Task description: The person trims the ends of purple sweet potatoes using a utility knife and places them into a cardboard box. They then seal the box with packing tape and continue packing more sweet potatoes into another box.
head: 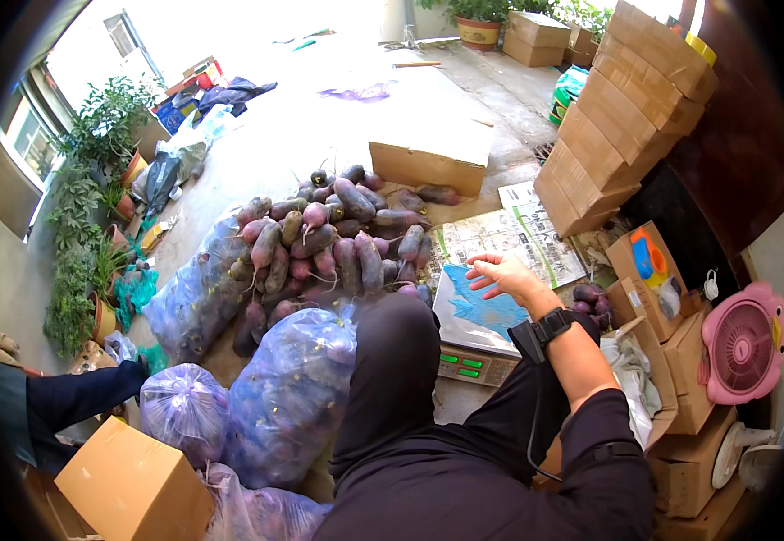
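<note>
My right hand [500,276], palm partly turned up and fingers apart, hovers over a digital scale [476,365] with lit green displays. A flat blue plastic sheet or bag [476,304] lies on the scale's pale platform, just under the hand; nothing shows between the fingers. My left hand is out of view. In front of my knee a large heap of purple-skinned radishes [348,260] covers the floor. Filled, translucent blue plastic bags stand to the left of my leg, one large [290,399] and one small and tied [186,406].
Printed paper sheets [507,237] lie beyond the scale. Stacked cardboard boxes [622,122] rise at the right, near a pink fan [743,343]. A closed carton [135,480] stands lower left. Another person's leg [88,395] reaches in from the left, below potted plants [74,270].
</note>
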The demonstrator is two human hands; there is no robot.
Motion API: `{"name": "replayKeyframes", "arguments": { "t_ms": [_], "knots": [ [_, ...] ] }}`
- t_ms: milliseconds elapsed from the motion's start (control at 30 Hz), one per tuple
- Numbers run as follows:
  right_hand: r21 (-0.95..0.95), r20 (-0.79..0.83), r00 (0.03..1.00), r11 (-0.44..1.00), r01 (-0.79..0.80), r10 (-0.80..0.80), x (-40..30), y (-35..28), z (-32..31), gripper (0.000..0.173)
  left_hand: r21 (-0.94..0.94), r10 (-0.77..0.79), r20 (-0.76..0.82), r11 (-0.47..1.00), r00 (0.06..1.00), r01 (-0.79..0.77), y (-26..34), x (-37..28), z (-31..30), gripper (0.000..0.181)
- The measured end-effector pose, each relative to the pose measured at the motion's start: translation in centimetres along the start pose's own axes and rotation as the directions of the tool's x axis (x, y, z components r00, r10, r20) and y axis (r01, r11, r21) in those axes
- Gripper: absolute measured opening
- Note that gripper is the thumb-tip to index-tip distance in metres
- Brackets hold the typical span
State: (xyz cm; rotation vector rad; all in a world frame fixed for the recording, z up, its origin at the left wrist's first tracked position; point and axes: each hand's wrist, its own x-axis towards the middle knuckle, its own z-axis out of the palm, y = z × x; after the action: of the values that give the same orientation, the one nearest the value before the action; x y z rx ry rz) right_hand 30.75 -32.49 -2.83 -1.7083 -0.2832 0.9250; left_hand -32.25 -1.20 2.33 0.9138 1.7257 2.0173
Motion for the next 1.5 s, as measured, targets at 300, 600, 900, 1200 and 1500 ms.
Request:
{"name": "replayKeyframes", "arguments": {
  "t_ms": [300,600,900,1200,1500],
  "knots": [
    [0.011,-0.023,0.999,0.999,-0.030,0.030,0.2,1.2,-0.8,0.036,-0.019,-0.029,0.053,0.999,0.998,0.030,0.3,-1.7,0.8,0.060],
    [-0.012,-0.131,0.989,0.997,-0.075,0.073,1.4,4.0,-2.5,0.035,-0.047,-0.023,0.165,0.998,0.986,0.031,1.5,-5.0,2.9,0.065],
    [-0.161,-0.020,1.000,0.987,-0.023,0.020,4.6,5.8,-3.2,0.039,-0.290,-0.185,0.004,0.940,0.983,0.179,1.3,2.8,-4.7,0.071],
    [-0.154,-0.020,0.994,0.981,-0.114,0.112,4.6,7.0,-5.3,0.035,-0.563,-0.312,-0.107,0.801,0.944,0.201,-0.3,9.4,-14.0,0.081],
    [-0.133,-0.093,0.975,0.968,-0.211,0.200,6.1,8.4,-7.8,0.033,-0.720,-0.215,-0.026,0.682,0.976,0.131,-1.5,10.0,-13.7,0.074]
  ]
}}
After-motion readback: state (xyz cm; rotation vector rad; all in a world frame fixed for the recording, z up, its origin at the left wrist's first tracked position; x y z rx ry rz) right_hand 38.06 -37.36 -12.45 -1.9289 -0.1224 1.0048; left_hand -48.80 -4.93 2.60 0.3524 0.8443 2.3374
